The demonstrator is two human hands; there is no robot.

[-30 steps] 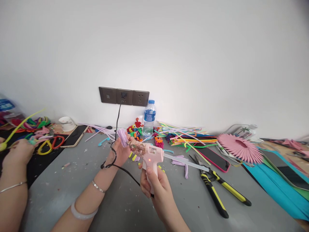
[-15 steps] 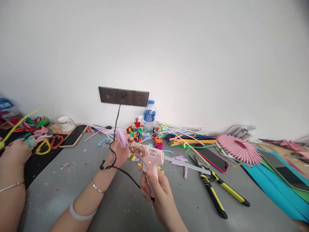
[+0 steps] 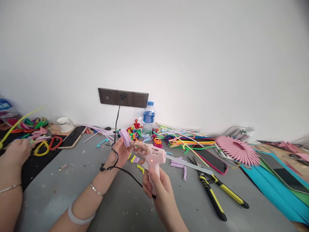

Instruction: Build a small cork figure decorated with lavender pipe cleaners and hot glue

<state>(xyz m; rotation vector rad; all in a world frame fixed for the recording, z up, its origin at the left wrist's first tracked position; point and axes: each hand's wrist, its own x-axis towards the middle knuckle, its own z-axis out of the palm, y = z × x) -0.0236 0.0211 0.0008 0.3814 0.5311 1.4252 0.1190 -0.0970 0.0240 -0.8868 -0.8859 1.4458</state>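
My right hand (image 3: 158,187) is wrapped round the grip of a pink hot glue gun (image 3: 158,154). A small light glows on its side, and a long clear glue stick (image 3: 190,165) sticks out of its back. My left hand (image 3: 120,153) pinches a bundle of lilac pipe cleaners (image 3: 125,138) at the gun's nozzle; whether they touch I cannot tell. The gun's black cord (image 3: 116,154) loops by my left wrist and runs up to a wall socket (image 3: 123,97). Short lilac pieces (image 3: 177,163) and yellow pieces (image 3: 140,169) lie on the table behind the gun.
Black-and-yellow pliers (image 3: 212,187) lie open at the right, near a pink-cased phone (image 3: 213,161). A water bottle (image 3: 148,120) stands by the wall beside piled pipe cleaners (image 3: 188,138). At the left, another person's hand (image 3: 18,151) is near scissors (image 3: 55,142).
The glue gun has shifted slightly right and down. The lilac bundle has moved a little right and tilted with my left hand. The other person's hand has moved slightly.
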